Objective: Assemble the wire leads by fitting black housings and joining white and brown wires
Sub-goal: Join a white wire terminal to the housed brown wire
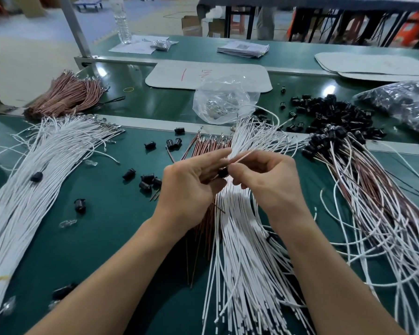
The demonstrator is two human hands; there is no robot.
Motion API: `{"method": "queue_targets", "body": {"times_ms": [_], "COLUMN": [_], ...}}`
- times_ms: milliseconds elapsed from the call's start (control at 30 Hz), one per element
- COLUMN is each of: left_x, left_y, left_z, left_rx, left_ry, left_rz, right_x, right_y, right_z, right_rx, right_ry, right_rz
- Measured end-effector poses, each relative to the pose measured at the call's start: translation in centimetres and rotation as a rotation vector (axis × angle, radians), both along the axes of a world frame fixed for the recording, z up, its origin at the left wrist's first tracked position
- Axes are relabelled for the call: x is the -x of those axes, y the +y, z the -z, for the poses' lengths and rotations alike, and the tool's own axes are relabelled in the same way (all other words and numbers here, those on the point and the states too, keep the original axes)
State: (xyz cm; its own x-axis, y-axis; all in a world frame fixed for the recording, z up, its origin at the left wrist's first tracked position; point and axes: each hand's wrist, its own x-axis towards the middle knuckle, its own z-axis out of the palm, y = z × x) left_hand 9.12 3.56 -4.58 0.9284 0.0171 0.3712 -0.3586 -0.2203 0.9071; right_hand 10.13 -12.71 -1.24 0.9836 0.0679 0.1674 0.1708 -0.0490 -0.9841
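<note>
A green workbench [111,226] in a factory hall is strewn with parts. At the far left lies a brown bundle [68,95] of wires, and nearer, a thick white bundle [34,180]; both look like untouched stock. Loose housings [148,182] lie scattered between that stock and the hands. In the middle, the left hand [191,187] curls its fingers round one black housing [222,172], held just above the bench. The right hand [269,180] pinches a white wire [242,157] between thumb and forefinger, with its end at the housing; whether the end is seated cannot be told. Beneath the hands a brown fan [211,146] and a larger white fan [242,250] of wires wait their turn. At the far right sits a heap of housings [334,112], and nearer, the finished leads [363,180], white and brown wires ending in black housings. Judging by these piles, the work is well under way, yet far more stock remains than is done.
</note>
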Motion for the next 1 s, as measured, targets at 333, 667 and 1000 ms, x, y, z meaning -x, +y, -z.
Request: {"method": "queue_targets", "body": {"times_ms": [333, 667, 1000], "left_x": [0.5, 1.0, 1.4], "left_y": [0.3, 0.7, 0.4], "left_z": [-0.7, -2.0, -2.8], "left_rx": [-0.123, -0.242, -0.543], "left_ry": [-0.086, -0.091, -0.074], "left_rz": [-0.098, -0.089, -0.163], "right_x": [-0.7, -0.5, -0.5], "right_y": [-0.4, -0.9, -1.9], "right_z": [0.0, -1.0, -0.7], "right_rx": [0.038, -0.364, -0.151], "right_ry": [-0.101, 0.283, 0.249], "right_rz": [0.058, -0.044, -0.452]}}
